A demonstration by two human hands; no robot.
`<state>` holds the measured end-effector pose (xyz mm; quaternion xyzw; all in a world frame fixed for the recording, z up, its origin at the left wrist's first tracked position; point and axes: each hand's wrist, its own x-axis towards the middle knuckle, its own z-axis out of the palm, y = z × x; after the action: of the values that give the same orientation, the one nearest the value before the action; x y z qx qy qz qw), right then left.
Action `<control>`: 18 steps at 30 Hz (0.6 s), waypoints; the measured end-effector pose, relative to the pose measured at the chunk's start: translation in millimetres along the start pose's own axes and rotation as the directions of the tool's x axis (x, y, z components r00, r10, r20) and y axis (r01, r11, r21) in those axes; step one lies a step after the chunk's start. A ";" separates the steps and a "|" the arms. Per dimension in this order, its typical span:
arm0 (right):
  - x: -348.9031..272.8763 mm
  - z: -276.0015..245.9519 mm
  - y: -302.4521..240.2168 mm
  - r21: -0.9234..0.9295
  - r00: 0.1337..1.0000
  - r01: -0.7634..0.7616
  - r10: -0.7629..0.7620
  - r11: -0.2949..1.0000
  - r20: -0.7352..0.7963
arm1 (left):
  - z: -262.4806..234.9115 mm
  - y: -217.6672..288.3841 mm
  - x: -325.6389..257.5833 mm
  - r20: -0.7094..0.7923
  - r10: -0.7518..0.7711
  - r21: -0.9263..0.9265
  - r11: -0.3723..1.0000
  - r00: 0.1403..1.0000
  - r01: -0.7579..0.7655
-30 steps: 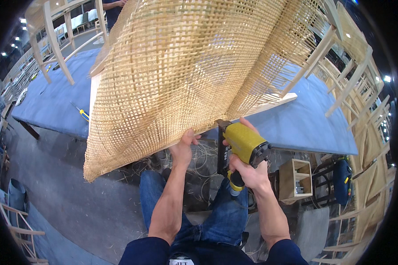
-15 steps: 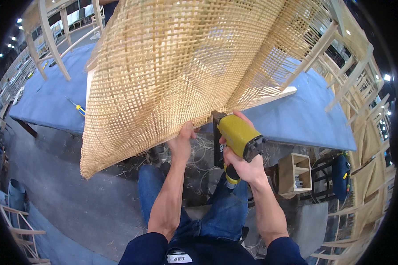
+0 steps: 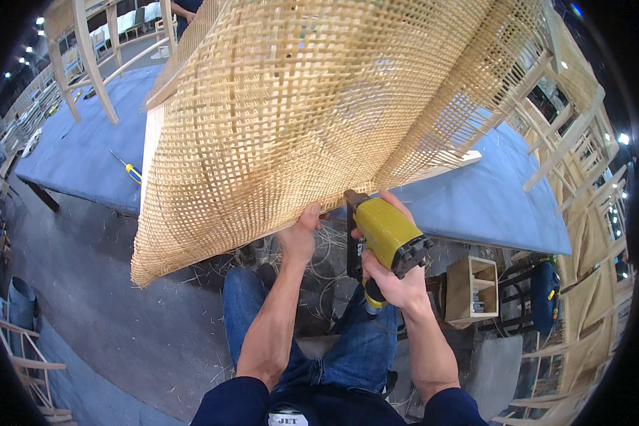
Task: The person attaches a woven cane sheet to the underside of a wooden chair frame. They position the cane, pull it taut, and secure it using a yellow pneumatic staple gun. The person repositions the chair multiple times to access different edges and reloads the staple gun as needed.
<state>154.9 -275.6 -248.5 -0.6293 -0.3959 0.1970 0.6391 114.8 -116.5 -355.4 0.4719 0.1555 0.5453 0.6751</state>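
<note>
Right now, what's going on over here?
Someone is working at a blue table, a screwdriver lying on its left part. The left hand pinches the lower edge of a large woven sheet over a wooden frame. The right hand grips a yellow gun-shaped tool, its nose at that edge; whether it touches is hard to tell.

A tan woven-cane sheet (image 3: 263,142) is overhanging the flat blue bench (image 3: 71,160); left of it, a slim yellow-handled screwdriver (image 3: 132,171) is lying on the bench; near right, a rectangular pale-wood box (image 3: 461,290) is sitting.
</note>
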 end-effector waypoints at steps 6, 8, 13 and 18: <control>7.2 4.9 -6.1 -0.056 0.999 -0.039 0.039 0.998 -0.004 | 1.2 7.6 6.3 -0.015 -0.007 0.029 1.000 1.000 0.007; 0.3 7.4 -5.9 -0.027 0.999 -0.022 0.021 0.999 -0.027 | -0.4 9.0 5.0 -0.011 -0.052 0.059 0.997 0.999 0.053; -3.9 9.8 0.6 -0.057 0.999 0.015 -0.017 0.998 -0.040 | -2.3 1.6 5.7 0.005 -0.058 -0.038 0.998 0.998 0.058; -3.9 12.8 1.9 -0.012 1.000 0.010 -0.010 1.000 -0.018 | -1.8 4.9 2.1 0.013 -0.074 -0.077 0.994 0.997 0.074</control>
<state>143.3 -270.0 -252.7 -0.6327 -0.3943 0.1859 0.6400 111.4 -114.0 -351.7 0.4419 0.1481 0.5232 0.7135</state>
